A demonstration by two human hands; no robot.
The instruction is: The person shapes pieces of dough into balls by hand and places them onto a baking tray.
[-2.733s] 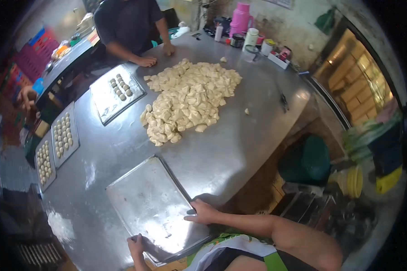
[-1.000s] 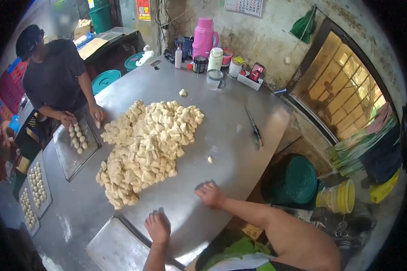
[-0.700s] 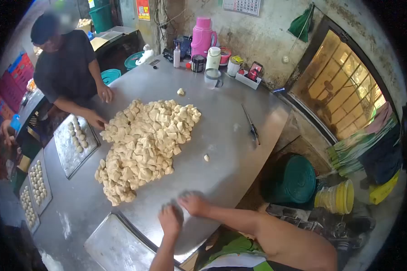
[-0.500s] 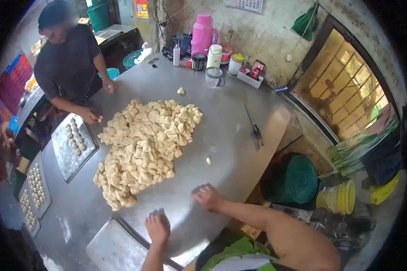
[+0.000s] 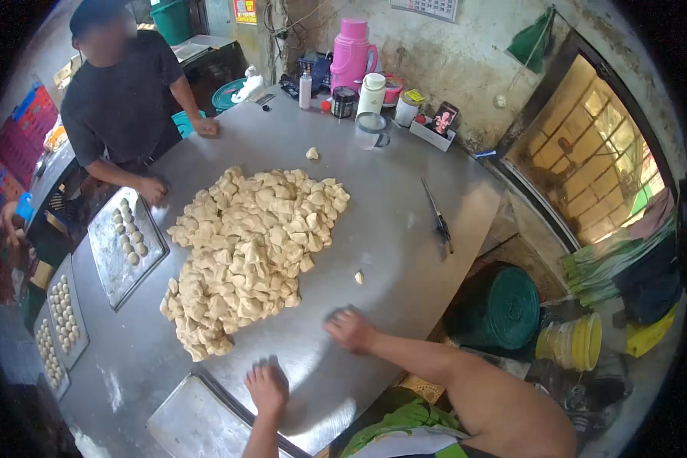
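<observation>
My left hand (image 5: 267, 389) is palm down on the metal table near its front, beside a stack of trays (image 5: 195, 420). Its fingers curl downward, hiding whatever lies under the palm. Farther right, my right hand (image 5: 349, 330) is cupped low over the tabletop, slightly blurred, its underside also hidden. Beyond both hands spreads a large heap of cut dough pieces (image 5: 252, 252). One loose dough piece (image 5: 359, 278) lies past my right hand, and another piece (image 5: 312, 153) sits behind the heap.
Across the table, a co-worker (image 5: 122, 99) has both hands on the surface. A tray (image 5: 114, 275) with dough balls lies left of the heap; more trays (image 5: 76, 355) stand farther left. A knife (image 5: 437, 217) lies at right. A pink thermos (image 5: 351, 57) and jars line the wall.
The view has shifted slightly. The co-worker's hands have moved, one now resting at the table edge, the other closed beside the tray. My hands stay in nearly the same places.
</observation>
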